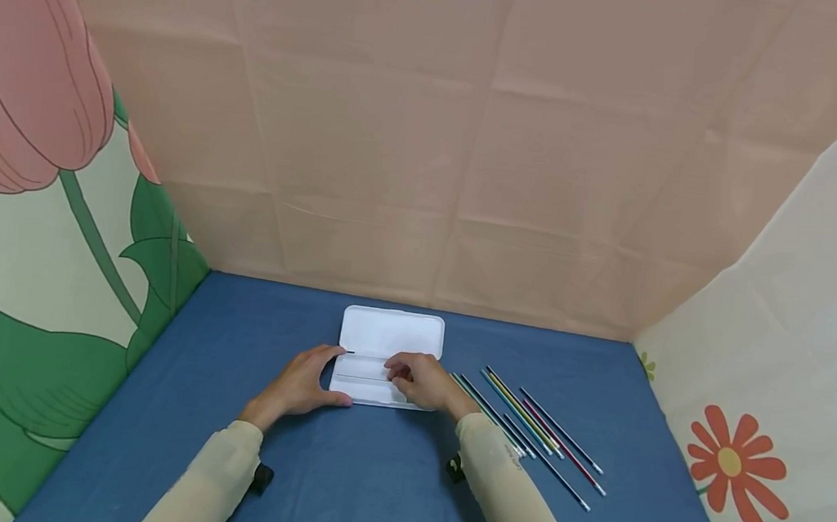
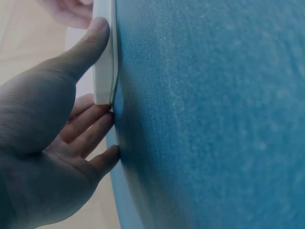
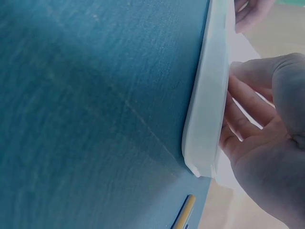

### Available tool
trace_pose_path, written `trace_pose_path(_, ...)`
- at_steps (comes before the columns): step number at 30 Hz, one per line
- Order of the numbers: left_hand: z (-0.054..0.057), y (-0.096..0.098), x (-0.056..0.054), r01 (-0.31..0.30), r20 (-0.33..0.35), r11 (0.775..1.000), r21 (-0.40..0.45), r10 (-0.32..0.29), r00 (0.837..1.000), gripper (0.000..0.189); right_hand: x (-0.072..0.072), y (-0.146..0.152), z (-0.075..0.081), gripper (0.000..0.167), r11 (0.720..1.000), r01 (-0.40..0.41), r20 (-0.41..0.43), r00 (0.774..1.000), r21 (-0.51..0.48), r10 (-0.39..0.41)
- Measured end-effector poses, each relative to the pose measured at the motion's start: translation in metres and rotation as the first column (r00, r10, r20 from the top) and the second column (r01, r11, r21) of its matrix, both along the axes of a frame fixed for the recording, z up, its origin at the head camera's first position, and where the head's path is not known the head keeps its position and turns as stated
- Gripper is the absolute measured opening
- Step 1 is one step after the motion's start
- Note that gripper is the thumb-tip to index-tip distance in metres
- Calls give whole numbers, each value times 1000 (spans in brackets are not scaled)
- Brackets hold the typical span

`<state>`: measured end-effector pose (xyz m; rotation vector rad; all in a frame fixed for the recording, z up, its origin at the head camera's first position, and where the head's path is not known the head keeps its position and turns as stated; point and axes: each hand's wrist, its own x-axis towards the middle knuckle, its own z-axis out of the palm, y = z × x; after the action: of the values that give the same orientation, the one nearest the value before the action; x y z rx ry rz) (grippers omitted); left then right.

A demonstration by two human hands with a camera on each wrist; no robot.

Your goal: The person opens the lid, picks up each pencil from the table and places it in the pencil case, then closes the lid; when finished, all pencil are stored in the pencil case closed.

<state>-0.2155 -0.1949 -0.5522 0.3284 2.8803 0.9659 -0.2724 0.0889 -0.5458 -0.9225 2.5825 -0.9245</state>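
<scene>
A white pencil case (image 1: 392, 331) lies unfolded on the blue cloth, its lid laid back toward the wall. My left hand (image 1: 306, 379) grips its left end, thumb along the front wall and fingers around the short side, as the left wrist view also shows (image 2: 62, 109). Over the right part of the tray (image 1: 362, 367) my right hand (image 1: 420, 378) reaches down with bent fingers. In the right wrist view that hand (image 3: 267, 124) dips its fingertips behind the front wall (image 3: 207, 109), so whatever they touch is hidden. A small dark mark shows by the left index fingertip.
Several pencils (image 1: 555, 472) in different colours lie slanted on the cloth to the right, partly under the right forearm. One yellow pencil end (image 3: 185, 212) shows low in the right wrist view. A beige wall (image 1: 396, 169) stands behind the blue table (image 1: 342, 484).
</scene>
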Motion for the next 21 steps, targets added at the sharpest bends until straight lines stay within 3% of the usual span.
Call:
trace_pose_path(12, 0, 0, 1, -10, 13, 1000, 3, 10, 1000, 98, 12, 5, 6, 31, 999, 25, 26, 999, -38, -24)
trace_pose_path(21, 3, 1, 3, -26, 33, 1000, 13, 25, 999, 98, 28, 13, 14, 46, 998, 49, 11, 999, -41, -49)
